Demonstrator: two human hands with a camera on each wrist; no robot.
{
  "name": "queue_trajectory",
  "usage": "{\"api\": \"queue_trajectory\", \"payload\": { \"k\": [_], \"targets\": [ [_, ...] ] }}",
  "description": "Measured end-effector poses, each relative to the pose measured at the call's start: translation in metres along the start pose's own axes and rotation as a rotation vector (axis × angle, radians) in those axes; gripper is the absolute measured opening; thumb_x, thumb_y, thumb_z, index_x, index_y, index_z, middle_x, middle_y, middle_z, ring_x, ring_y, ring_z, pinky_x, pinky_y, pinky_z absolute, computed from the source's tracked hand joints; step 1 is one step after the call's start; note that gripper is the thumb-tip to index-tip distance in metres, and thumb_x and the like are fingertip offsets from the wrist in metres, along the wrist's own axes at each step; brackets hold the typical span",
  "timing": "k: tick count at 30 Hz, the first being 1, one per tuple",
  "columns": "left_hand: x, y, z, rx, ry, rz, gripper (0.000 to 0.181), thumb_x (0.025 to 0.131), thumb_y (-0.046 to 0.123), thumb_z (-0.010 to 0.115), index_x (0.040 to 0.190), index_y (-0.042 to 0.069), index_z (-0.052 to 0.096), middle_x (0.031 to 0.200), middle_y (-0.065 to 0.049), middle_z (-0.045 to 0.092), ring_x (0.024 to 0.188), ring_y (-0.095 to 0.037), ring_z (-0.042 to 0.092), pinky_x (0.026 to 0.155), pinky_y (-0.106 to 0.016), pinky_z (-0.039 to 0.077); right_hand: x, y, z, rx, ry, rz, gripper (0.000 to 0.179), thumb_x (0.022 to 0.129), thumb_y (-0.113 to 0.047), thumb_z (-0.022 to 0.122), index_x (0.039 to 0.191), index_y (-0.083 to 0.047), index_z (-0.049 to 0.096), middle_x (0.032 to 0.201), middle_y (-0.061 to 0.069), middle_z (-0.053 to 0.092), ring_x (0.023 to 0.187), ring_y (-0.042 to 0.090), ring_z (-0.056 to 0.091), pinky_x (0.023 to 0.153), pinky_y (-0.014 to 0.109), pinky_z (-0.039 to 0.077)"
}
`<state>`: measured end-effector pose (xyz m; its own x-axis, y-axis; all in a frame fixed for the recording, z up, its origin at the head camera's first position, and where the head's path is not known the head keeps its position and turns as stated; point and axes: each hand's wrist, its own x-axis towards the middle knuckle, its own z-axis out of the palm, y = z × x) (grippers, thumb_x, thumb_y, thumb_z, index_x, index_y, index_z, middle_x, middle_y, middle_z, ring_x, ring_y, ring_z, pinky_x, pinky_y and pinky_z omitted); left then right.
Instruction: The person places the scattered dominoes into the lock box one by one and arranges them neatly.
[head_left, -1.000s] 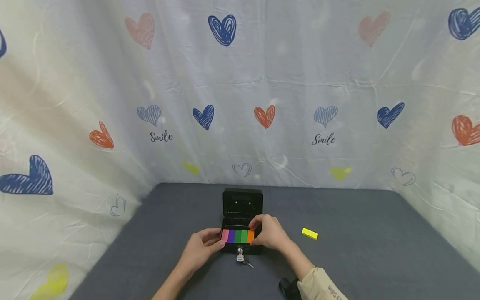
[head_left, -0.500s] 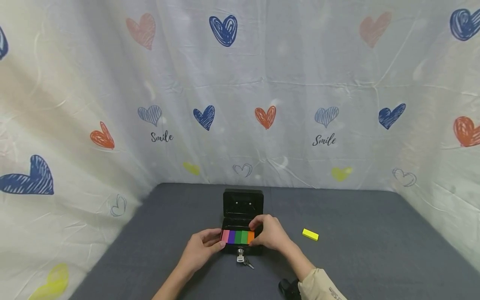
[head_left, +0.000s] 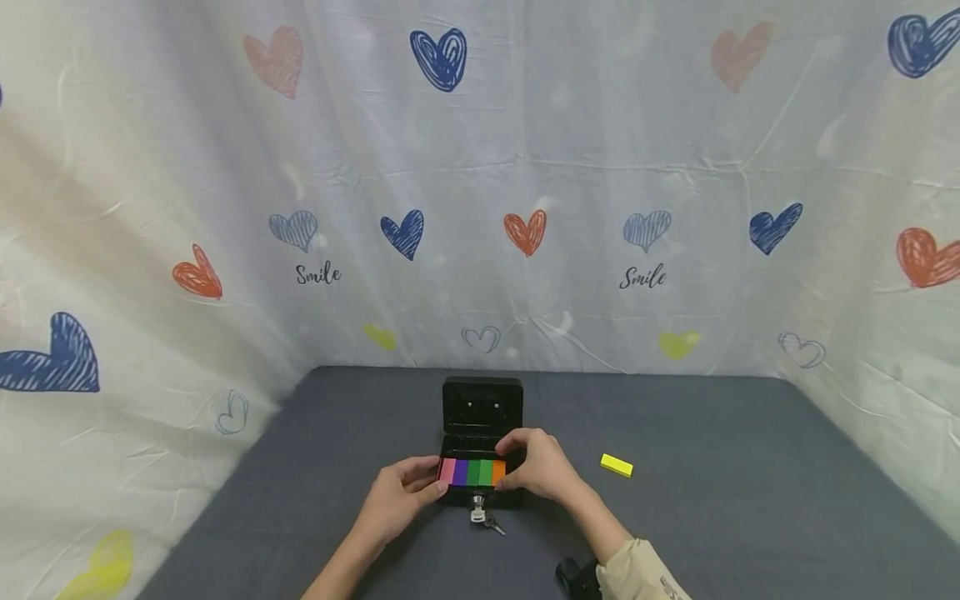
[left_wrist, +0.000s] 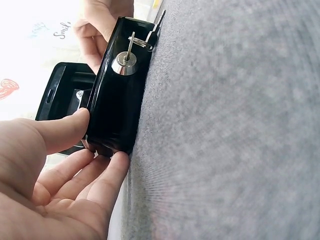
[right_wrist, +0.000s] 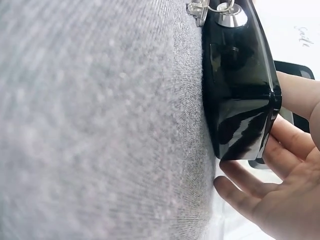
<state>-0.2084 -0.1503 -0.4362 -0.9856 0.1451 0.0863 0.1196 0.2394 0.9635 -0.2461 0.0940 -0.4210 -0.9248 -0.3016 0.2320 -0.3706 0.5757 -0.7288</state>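
A black metal cash box (head_left: 482, 406) stands on the grey tabletop with its lid raised. Inside lies a row of coloured blocks: a pink block (head_left: 447, 472), a purple one, two green ones and an orange block (head_left: 499, 473) at the right end. My left hand (head_left: 400, 497) grips the box's left side, thumb on the rim and fingers along the wall (left_wrist: 114, 107). With thumb and index finger, my right hand (head_left: 546, 468) pinches the orange block by its ends; its other fingers hang by the box's right wall (right_wrist: 245, 125). The fingertips inside are hidden in the right wrist view.
Keys (head_left: 477, 514) hang from the lock on the box's front. A yellow block (head_left: 617, 465) lies on the table to the right. Near the right sleeve sits a black object (head_left: 577, 577), partly cut off. A white curtain with hearts (head_left: 480, 167) closes off the back.
The head view has shifted slightly. Both hands, the box and the blocks stay in the same places.
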Motion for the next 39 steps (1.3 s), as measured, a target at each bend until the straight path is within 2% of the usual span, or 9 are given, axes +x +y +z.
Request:
{"api": "queue_trajectory", "payload": {
  "k": [12, 20, 25, 31, 33, 39],
  "targets": [
    [0.001, -0.002, 0.001, -0.013, -0.002, -0.003, 0.051, 0.086, 0.009, 0.078, 0.128, -0.011, 0.057, 0.124, -0.027, 0.06, 0.113, -0.037, 0.061, 0.082, -0.037, 0.056, -0.007, 0.003, -0.003, 0.031, 0.026, 0.036, 0.044, 0.063, -0.008, 0.093, 0.101, -0.008, 0.072, 0.101, 0.001, 0.067, 0.1, 0.029, 0.059, 0.084, 0.048, 0.052],
    [-0.002, -0.002, -0.002, -0.017, 0.016, -0.006, 0.051, 0.086, 0.008, 0.077, 0.128, -0.011, 0.056, 0.125, -0.028, 0.059, 0.113, -0.037, 0.061, 0.082, -0.037, 0.056, -0.011, -0.001, -0.004, 0.057, 0.033, 0.037, 0.041, 0.066, -0.009, 0.091, 0.102, -0.009, 0.072, 0.107, 0.003, 0.066, 0.108, 0.034, 0.056, 0.087, 0.052, 0.051],
    [-0.001, 0.0, -0.002, 0.011, 0.026, -0.007, 0.05, 0.086, 0.009, 0.078, 0.127, -0.01, 0.058, 0.123, -0.026, 0.061, 0.112, -0.036, 0.062, 0.082, -0.039, 0.056, -0.013, -0.002, -0.008, 0.083, 0.05, 0.029, 0.04, 0.068, -0.008, 0.09, 0.103, -0.007, 0.072, 0.11, 0.005, 0.066, 0.108, 0.036, 0.058, 0.078, 0.045, 0.055],
    [0.0, 0.0, 0.0, 0.023, 0.032, -0.022, 0.05, 0.086, 0.01, 0.078, 0.128, -0.009, 0.058, 0.123, -0.025, 0.061, 0.111, -0.036, 0.062, 0.082, -0.039, 0.056, -0.017, 0.001, -0.018, 0.156, 0.065, 0.029, 0.037, 0.073, -0.008, 0.086, 0.107, -0.007, 0.071, 0.113, 0.006, 0.065, 0.097, 0.036, 0.065, 0.071, 0.039, 0.056],
    [0.0, -0.001, 0.0, 0.018, 0.03, -0.026, 0.051, 0.086, 0.01, 0.078, 0.128, -0.01, 0.057, 0.123, -0.026, 0.061, 0.112, -0.036, 0.062, 0.082, -0.039, 0.056, -0.018, 0.002, -0.023, 0.178, 0.066, 0.025, 0.037, 0.074, -0.008, 0.086, 0.108, -0.006, 0.071, 0.113, 0.006, 0.065, 0.096, 0.036, 0.065, 0.073, 0.042, 0.057],
    [0.002, -0.002, 0.001, 0.006, 0.016, -0.023, 0.051, 0.086, 0.009, 0.078, 0.129, -0.01, 0.057, 0.124, -0.026, 0.061, 0.112, -0.036, 0.062, 0.082, -0.039, 0.056, -0.026, 0.007, -0.037, 0.178, 0.114, 0.03, 0.033, 0.075, -0.008, 0.086, 0.106, -0.008, 0.072, 0.109, 0.004, 0.068, 0.109, 0.034, 0.06, 0.089, 0.049, 0.051]
  ]
}}
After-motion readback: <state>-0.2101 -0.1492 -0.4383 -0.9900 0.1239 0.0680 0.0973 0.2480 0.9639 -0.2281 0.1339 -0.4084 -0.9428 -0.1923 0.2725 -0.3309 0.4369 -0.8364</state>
